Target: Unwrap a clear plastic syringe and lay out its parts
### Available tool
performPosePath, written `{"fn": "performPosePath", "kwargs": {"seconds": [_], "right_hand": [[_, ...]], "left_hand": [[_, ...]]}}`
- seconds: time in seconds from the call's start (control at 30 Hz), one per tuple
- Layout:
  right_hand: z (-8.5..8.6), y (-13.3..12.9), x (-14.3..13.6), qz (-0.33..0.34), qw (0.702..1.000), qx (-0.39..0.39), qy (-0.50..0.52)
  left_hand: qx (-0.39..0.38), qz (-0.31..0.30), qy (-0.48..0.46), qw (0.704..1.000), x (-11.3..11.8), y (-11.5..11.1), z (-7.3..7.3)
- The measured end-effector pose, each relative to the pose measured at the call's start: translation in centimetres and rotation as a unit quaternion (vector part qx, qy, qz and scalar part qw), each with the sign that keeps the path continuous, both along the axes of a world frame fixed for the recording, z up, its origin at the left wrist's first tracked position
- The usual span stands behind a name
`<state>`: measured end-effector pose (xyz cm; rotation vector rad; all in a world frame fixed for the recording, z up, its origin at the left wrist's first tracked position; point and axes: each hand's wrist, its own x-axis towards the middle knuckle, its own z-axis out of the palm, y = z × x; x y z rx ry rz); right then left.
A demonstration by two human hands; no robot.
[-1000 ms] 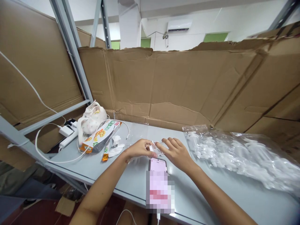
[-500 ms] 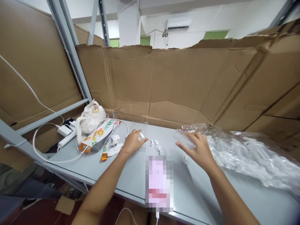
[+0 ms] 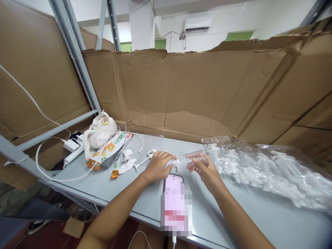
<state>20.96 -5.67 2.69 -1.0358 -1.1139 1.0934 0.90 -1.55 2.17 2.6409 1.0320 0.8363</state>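
My left hand rests on the grey table, fingers curled over small white plastic pieces; a white stick-like part lies just left of it. My right hand holds a small clear plastic bag by its edge, just right of those pieces. Both hands sit close together above a phone with a pink screen that lies near the table's front edge.
A large clear bag of white plastic parts spreads over the right of the table. At the left lie a cloth pouch, a snack packet, white chargers and cables. Cardboard walls enclose the back and sides.
My right hand came back from the big bag toward the middle, now holding a small clear bag. My left hand moved right to the small white pieces.
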Motion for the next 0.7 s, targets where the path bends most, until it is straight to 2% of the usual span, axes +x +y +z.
{"fn": "performPosePath", "kwargs": {"seconds": [0.07, 0.13, 0.27, 0.37, 0.43, 0.47, 0.5, 0.57, 0.63, 0.67, 0.7], "right_hand": [[-0.1, 0.0, -0.4, -0.008, 0.999, -0.010, 0.050], [-0.3, -0.1, -1.0, -0.005, 0.996, -0.022, 0.087], [-0.3, -0.5, -1.8, 0.025, 0.993, -0.028, 0.116], [-0.1, -0.8, -1.9, 0.033, 0.995, -0.004, 0.099], [0.0, -1.0, -1.5, 0.041, 0.996, 0.021, 0.080], [0.1, -1.0, -1.3, 0.050, 0.996, 0.035, 0.071], [0.2, -1.0, -1.0, 0.063, 0.995, 0.048, 0.061], [0.4, -1.0, -0.3, 0.094, 0.992, 0.070, 0.042], [0.5, -0.9, 0.3, 0.121, 0.989, 0.083, 0.026], [0.5, -0.9, 0.6, 0.127, 0.988, 0.087, 0.017], [0.4, -0.9, 0.7, 0.126, 0.988, 0.090, 0.006]], "left_hand": [[0.012, 0.000, 0.004, 1.000, 0.6, -0.4, -0.2], [0.035, 0.031, 0.019, 0.999, 1.1, -0.4, -0.6], [0.041, 0.070, 0.055, 0.995, 1.3, 0.0, -1.4], [-0.039, 0.035, 0.002, 0.999, 1.2, -0.3, -1.6], [-0.153, -0.020, -0.086, 0.984, 1.1, -0.8, -1.5], [-0.229, -0.059, -0.135, 0.962, 1.2, -1.0, -1.3], [-0.314, -0.103, -0.178, 0.927, 1.2, -1.1, -1.2], [-0.480, -0.191, -0.221, 0.827, 1.3, -1.1, -1.0], [-0.593, -0.250, -0.207, 0.737, 1.3, -1.0, -0.8], [-0.618, -0.259, -0.196, 0.716, 1.3, -0.8, -0.7], [-0.620, -0.254, -0.192, 0.717, 1.3, -0.7, -0.7]]}}
